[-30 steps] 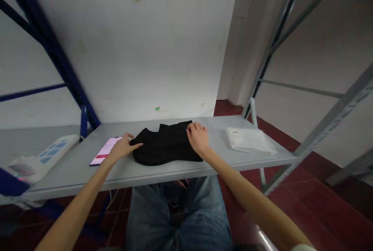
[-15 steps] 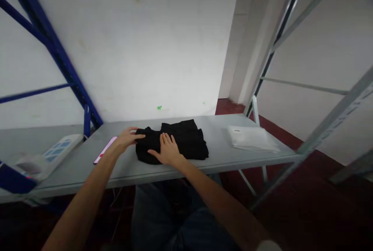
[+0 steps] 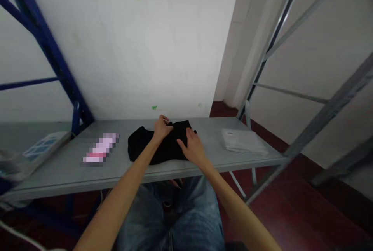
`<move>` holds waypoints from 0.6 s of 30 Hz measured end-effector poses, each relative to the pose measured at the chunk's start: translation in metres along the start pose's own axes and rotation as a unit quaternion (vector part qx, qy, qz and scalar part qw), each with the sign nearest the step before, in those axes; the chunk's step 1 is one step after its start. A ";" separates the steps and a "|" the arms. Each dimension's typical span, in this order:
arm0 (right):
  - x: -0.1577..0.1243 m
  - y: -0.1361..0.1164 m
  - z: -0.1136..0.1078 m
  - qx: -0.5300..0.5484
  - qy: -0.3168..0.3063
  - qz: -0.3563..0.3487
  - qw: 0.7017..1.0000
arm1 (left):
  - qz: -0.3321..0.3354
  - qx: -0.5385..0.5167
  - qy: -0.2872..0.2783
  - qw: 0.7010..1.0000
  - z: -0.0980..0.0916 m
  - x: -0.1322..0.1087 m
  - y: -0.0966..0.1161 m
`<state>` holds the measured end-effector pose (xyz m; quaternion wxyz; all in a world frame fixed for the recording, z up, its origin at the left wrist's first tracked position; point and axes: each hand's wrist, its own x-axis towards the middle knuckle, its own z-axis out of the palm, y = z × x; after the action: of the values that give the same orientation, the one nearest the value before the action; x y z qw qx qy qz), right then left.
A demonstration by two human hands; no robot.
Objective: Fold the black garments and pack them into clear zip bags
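A black folded cloth (image 3: 140, 142) lies on the grey shelf top in front of me. My left hand (image 3: 162, 128) is at the far edge of the cloth near its middle, thumb and fingers closed on the fabric. Over the right part of the cloth rests my right hand (image 3: 194, 146), with its thumb and fingers apart. The underside of the cloth is hidden.
A phone (image 3: 101, 148), pixelated, lies to the left. Clear plastic bags (image 3: 243, 141) are stacked at the right. A white power strip (image 3: 43, 150) is at the far left. Blue posts (image 3: 58, 64) and grey posts (image 3: 320, 121) frame the shelf.
My left hand has moved right, from the left end of the cloth to its far middle edge. My right hand has shifted right. The cloth's left part now lies flatter and wider. The view has shifted slightly.
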<state>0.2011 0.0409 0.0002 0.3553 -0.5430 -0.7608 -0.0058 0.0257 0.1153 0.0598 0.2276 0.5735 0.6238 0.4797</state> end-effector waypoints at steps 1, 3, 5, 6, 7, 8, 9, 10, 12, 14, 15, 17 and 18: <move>0.001 0.009 -0.004 0.003 0.016 0.018 1.000 | 0.011 0.003 -0.001 1.000 0.013 -0.007 -0.001; 0.006 0.021 -0.008 0.010 0.043 0.039 0.998 | 0.035 0.000 -0.008 0.999 0.037 -0.023 -0.006; 0.010 0.025 -0.007 0.018 0.056 0.044 0.997 | 0.042 -0.014 -0.012 0.999 0.054 -0.036 -0.011; 0.011 0.025 -0.006 0.023 0.055 0.042 0.997 | 0.045 -0.046 0.000 0.998 0.059 -0.041 -0.012; 0.012 0.023 -0.004 0.027 0.050 0.038 0.998 | 0.048 -0.087 0.013 0.995 0.061 -0.043 -0.013; 0.013 0.020 -0.004 0.029 0.043 0.035 0.998 | 0.049 -0.132 0.025 0.990 0.060 -0.044 -0.012; 0.014 0.015 -0.003 0.030 0.035 0.033 0.998 | 0.049 -0.175 0.034 0.983 0.055 -0.044 -0.010; 0.014 0.010 -0.003 0.029 0.026 0.033 0.999 | 0.049 -0.205 0.041 0.977 0.048 -0.044 -0.009; 0.015 0.000 -0.005 0.024 0.006 0.029 0.999 | 0.055 -0.194 0.052 0.978 0.026 -0.043 -0.006; 0.017 -0.012 -0.008 0.012 -0.018 0.018 1.000 | 0.078 -0.074 0.107 0.988 -0.002 -0.047 -0.008; 0.018 -0.017 -0.008 0.004 -0.034 0.012 0.999 | 0.075 0.022 0.122 0.989 -0.015 -0.050 -0.011; 0.020 -0.027 -0.007 -0.017 -0.072 0.003 0.997 | 0.035 0.202 0.094 0.974 -0.037 -0.060 -0.019; 0.022 -0.031 -0.005 -0.028 -0.092 -0.001 0.995 | 0.011 0.268 0.056 0.962 -0.044 -0.065 -0.024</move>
<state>0.1744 0.0441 0.0274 0.2685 -0.5501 -0.7904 0.0227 -0.0071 0.0428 0.0414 0.0254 0.5927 0.7348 0.3289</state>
